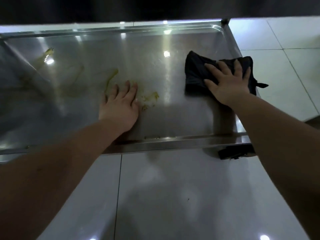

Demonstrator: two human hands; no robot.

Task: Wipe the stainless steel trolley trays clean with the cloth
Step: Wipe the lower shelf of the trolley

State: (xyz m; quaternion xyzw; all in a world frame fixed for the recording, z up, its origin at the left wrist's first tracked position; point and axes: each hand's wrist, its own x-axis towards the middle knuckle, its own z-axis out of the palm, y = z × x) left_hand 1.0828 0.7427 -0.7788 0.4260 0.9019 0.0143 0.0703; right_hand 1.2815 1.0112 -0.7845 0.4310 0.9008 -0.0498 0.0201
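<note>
right hand (228, 84) is flat on the black crumpled cloth (194, 71) at the right end of the shiny stainless steel trolley tray (173, 141), right of centre in the frame. its fingers (238, 66) are spread wide and straight, pressing the cloth down onto the steel rather than bunching it. one corner of the cloth hangs over the tray's right rim.

now the bit that matters: the dirt is all to the left of that cloth. the nearest yellow-green smear (150, 97) sits between the two hands, just beside the left hand (119, 104). a longer yellow-green streak (111, 78) lies just above that hand, and fainter marks (48, 52) trail off to the upper left of the frame. the tray's long axis runs left to right across the picture, so the sweep, i'd say, wants to go leftward along it.

the left hand is nearer the mess but bare. it rests palm down on the steel, fingers (129, 87) straight and close together, holding nothing, probably bracing. pale tiled floor (173, 187) fills the lower frame, with a black caster (235, 152) under the tray's near right corner.
</note>
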